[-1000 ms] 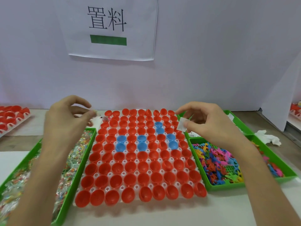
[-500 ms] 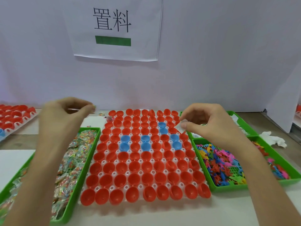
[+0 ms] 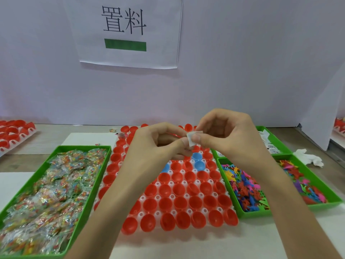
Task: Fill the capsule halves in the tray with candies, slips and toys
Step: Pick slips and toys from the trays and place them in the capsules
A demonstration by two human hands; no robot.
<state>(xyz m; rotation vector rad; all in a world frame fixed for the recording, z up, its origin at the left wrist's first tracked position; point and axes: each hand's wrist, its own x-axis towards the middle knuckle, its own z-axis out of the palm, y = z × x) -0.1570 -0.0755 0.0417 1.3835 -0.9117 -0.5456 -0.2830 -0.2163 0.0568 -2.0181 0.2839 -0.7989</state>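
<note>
While our right thumb and forefinger (image 3: 197, 137) pinch a small white paper slip (image 3: 192, 140), our left thumb (image 3: 180, 143) and forefinger curl in and close on its other edge, so both hands grasp the one slip between them. Our right hand (image 3: 229, 139) and left hand (image 3: 156, 146) meet above the far middle of the white plastic tray (image 3: 171, 197), with the slip held clear above it and not in any cup. We see the tray packed with rows of open red capsule halves (image 3: 183, 201) and a few blue capsule halves (image 3: 197, 157) just below the slip. Left of the tray, touching its edge, sits a green plastic bin (image 3: 93, 186) heaped with clear-wrapped coloured candies (image 3: 52, 187). Right of the tray, a second green bin (image 3: 229, 191) holds small bright plastic toys (image 3: 242, 187), and behind it a third green bin (image 3: 280, 144) holds more white slips (image 3: 268, 144). Beyond the tray's far left corner lies one stray wrapped candy (image 3: 121, 135)
</note>
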